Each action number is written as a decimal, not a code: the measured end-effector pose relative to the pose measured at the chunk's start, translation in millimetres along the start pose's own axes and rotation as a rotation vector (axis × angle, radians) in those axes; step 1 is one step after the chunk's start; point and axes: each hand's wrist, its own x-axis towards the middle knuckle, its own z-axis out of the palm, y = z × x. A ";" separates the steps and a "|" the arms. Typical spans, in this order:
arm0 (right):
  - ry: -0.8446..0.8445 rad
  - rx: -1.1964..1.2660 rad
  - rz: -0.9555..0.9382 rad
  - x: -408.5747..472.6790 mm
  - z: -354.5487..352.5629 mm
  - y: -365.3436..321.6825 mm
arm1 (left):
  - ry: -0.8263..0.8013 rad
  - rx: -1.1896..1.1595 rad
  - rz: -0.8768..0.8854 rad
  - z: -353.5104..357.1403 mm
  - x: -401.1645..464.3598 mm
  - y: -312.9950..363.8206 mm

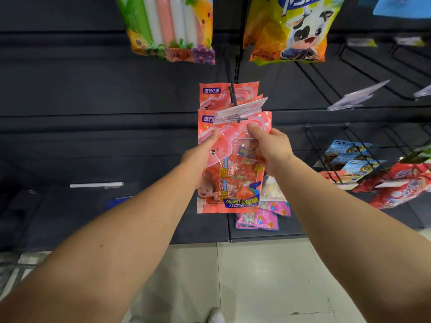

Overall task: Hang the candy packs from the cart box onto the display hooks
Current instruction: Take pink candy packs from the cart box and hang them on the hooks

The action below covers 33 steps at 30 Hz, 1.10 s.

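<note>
Both hands hold one pink-orange candy pack (229, 164) up against a dark display hook (234, 99) in the middle of the shelving. The left hand (201, 157) grips the pack's left edge, thumb on the front and the other fingers hidden behind it. The right hand (271, 149) pinches the upper right part, thumb pressed on the front just under the hook's clear price tag holder (240, 110). The top of the held pack sits right at the hook's tip; whether the hook has passed through its hole cannot be told. Behind it, at least two more packs of the same kind (210, 94) already hang on that hook, their top edges overlapping.

Above hang two larger bags: one fruit-printed bag (172, 26) with pale sticks on the left, one yellow bag with a cartoon cow (291, 29) on the right. Below the held pack, a few small pink packs (265, 217) hang low. To the right, three blue packs (349, 157) and red bags (401, 187) hang on other hooks, and two bare hooks carry clear tag holders (356, 95). Pale floor tiles (256, 276) lie below.
</note>
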 end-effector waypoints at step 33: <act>-0.429 -1.502 -0.453 -89.6 191.9 86.0 | 0.324 1.289 0.355 -232.3 -22.6 -32.7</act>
